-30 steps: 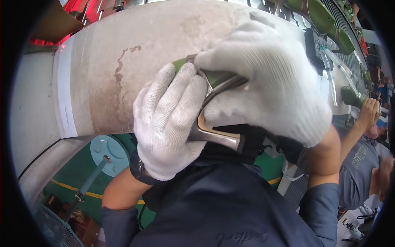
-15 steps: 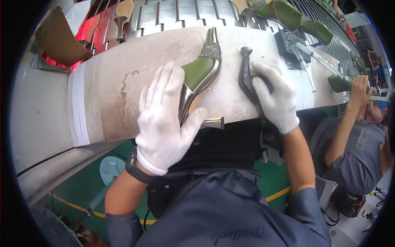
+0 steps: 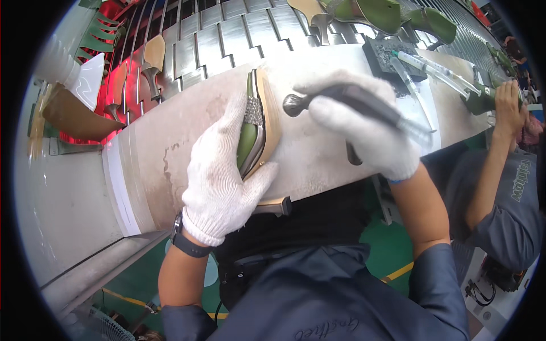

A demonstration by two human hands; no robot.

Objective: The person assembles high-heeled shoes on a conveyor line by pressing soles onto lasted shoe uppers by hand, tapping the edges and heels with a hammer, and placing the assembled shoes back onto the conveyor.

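My left hand [image 3: 219, 165], in a white knit glove, is wrapped over a pointed high-heeled shoe [image 3: 247, 139] on the worktable. The shoe has a green upper, a glittery band, metallic trim and a tan sole turned to the right. Its heel [image 3: 276, 206] juts past the table's near edge. To the right, my gloved right hand [image 3: 369, 128] is closed around a dark hammer [image 3: 355, 98]. The hammer's round metal face [image 3: 294, 105] points left toward the shoe, apart from it. Motion smears the hand and the hammer's right end.
A dark block [image 3: 392, 62] with syringes [image 3: 432, 71] stands at the right of the worktable [image 3: 187, 108]. Beyond runs a slatted metal conveyor [image 3: 227, 40] carrying shoes. A curved brown plate [image 3: 77, 116] stands at left. A co-worker's hand [image 3: 508, 108] holds a green shoe at right.
My right hand has lifted the hammer and swung its round face leftward. The shoe has turned in my left hand, showing more of the tan sole. The view has shifted somewhat.
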